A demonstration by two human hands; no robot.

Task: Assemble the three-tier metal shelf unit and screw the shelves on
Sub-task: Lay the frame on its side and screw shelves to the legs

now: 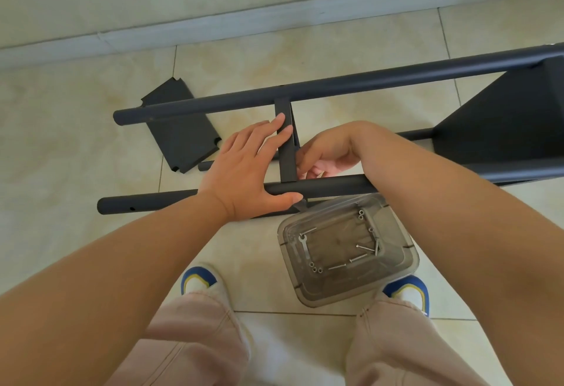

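Shelf unit [351,83], dark grey metal, lies on its side across the pale floor tiles [76,147], its round posts running left to right. One shelf [500,129] is already fixed at the right end between the posts. Near the middle, a second shelf [287,153] stands edge-on between the far post and the near post [320,187].

Left hand [247,169] lies flat against that middle shelf, its fingers straight and pressing the shelf's left face, while the thumb runs along under the near post. Right hand [326,156] is on the other side of the same shelf, wrist bent and fingers curled in close to the spot where shelf meets near post; whether it pinches a screw or anything else there I cannot tell, since the fingertips are turned away and partly hidden.

A third shelf panel [180,138] lies loose and flat on the floor to the left, partly under the far post.

Just below the near post, between the person's shoes, sits a clear plastic container [393,275] holding several screws [358,259], a few nuts [316,268] and a small flat wrench [302,246].
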